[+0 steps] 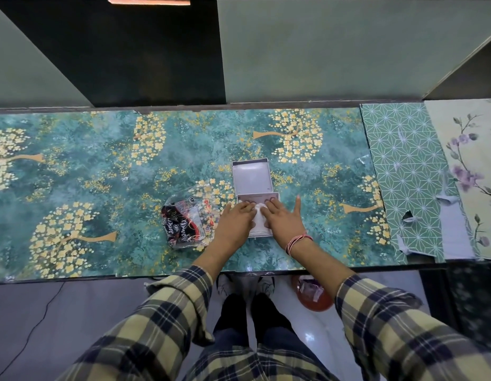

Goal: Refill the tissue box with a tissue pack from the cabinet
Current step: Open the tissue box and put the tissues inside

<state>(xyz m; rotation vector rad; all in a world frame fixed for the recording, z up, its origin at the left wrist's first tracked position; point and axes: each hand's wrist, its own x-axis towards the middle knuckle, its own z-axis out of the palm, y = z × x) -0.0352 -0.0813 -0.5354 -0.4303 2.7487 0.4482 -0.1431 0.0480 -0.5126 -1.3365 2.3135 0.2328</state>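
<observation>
A white tissue box (262,232) sits on the green flowered table (101,166), its lid (252,176) lying open just behind it. White tissues (258,215) fill the box, showing between my hands. My left hand (236,220) lies flat on the tissues' left side and my right hand (282,218) on their right side, fingers spread and pointing away from me. An empty clear plastic wrapper (188,221) with red and black print lies crumpled left of the box.
Cabinet panels (321,50) rise behind the table, with a dark open gap (142,50) at the left. Patterned sheets (403,174) cover the table's right end. Below the near edge are my feet and an orange bin (313,296) on the floor.
</observation>
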